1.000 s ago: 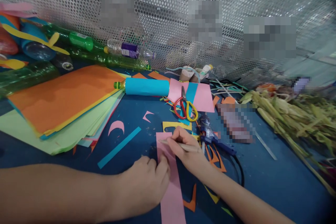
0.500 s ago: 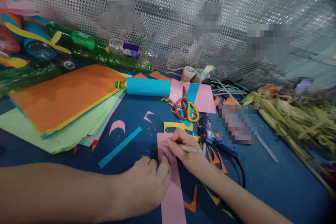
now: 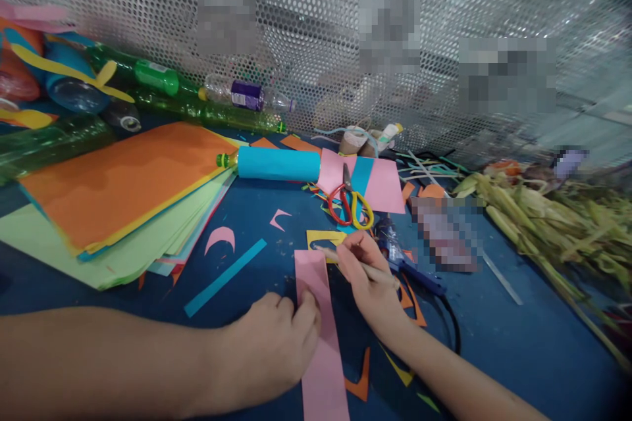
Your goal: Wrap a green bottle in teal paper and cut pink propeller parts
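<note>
A long pink paper strip point(image 3: 323, 348) lies on the blue table in front of me. My left hand point(image 3: 279, 335) is closed, its curled fingertips pressing the strip's left side against the table. In my right hand point(image 3: 368, 270) a pale pen point(image 3: 378, 275) is pinched, its tip pointing left near the strip's top right corner. Whether the tip touches the paper I cannot tell. Just beyond lies a yellow paper offcut point(image 3: 318, 237). Red-and-yellow-handled scissors point(image 3: 351, 200) rest farther back, and a blue glue gun point(image 3: 419, 275) sits right of my right hand.
A blue-wrapped bottle point(image 3: 279, 164) lies behind the strip. Stacked coloured paper point(image 3: 138, 177) covers the left side, with green bottles point(image 3: 197, 108) along the perforated metal wall point(image 3: 306, 26). Dried husks point(image 3: 538, 230) lie at right. A blue paper strip point(image 3: 226, 277) and orange scraps point(image 3: 363, 378) are nearby.
My right hand has moved right and slightly away from me, carrying the pen from over the pink strip to its top right corner. My left hand stays in place.
</note>
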The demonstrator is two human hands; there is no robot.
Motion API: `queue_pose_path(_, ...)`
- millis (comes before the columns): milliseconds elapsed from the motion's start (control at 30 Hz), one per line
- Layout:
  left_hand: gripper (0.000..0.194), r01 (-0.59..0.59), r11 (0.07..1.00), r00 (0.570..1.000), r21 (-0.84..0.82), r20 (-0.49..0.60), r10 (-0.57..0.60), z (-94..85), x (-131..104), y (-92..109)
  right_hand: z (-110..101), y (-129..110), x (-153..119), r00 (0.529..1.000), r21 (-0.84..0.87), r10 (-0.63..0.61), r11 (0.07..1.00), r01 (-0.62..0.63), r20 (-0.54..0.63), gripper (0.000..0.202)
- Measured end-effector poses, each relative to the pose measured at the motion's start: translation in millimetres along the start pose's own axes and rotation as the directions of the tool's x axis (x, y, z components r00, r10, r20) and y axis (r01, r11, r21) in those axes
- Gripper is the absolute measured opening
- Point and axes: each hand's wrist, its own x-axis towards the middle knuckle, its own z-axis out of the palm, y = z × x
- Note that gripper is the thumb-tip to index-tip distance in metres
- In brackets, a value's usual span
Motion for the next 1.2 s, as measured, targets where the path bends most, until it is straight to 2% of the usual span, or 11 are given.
queue_pose_path(200,0.035,0.038,0.999,0.997,-0.026,0.066,-0.036,3.0,0,-3,1,-4,0,0.998,0.022,-0.057,0.998,0.057,-0.007,0.015)
queue_pose_path(433,0.045,0.003,0.994,0.998,-0.111,0.062,0.004,-1.4,3,-4,1,-10,-2,0.997,0.076,-0.027,0.997,0.021,0.067,0.014)
queue_pose_path(567,0.046,0.004,0.985,0.995,-0.173,0.097,0.013,-1.1,4,-6,0,-7,-3,0.989,0.051,-0.063,0.997,0.056,0.137,0.015)
queue_pose_path(667,0.046,0.017,0.983,0.994,-0.185,0.108,0.003,0.8,3,-6,-1,-4,-2,0.991,0.003,-0.033,0.999,0.033,0.129,0.022)
queue_pose_path(800,0.05,0.021,0.98,0.992,-0.199,0.13,0.005,0.4,1,-7,0,-5,1,0.995,0.018,0.026,0.999,-0.028,0.096,0.022)
queue_pose_path(900,0.045,0.027,0.98,0.991,-0.196,0.134,0.0,-1.7,0,-7,0,-6,1,0.991,0.028,0.03,0.999,-0.034,0.13,0.02)
queue_pose_path(1000,0.049,0.032,0.981,0.989,-0.194,0.145,-0.004,-2.5,1,-6,0,-5,1,0.985,0.046,0.036,0.998,-0.045,0.169,0.019)
queue_pose_path(1200,0.054,0.035,0.981,0.985,-0.191,0.173,-0.001,1.2,2,-2,0,2,2,0.986,0.039,0.064,0.997,-0.07,0.155,0.02)
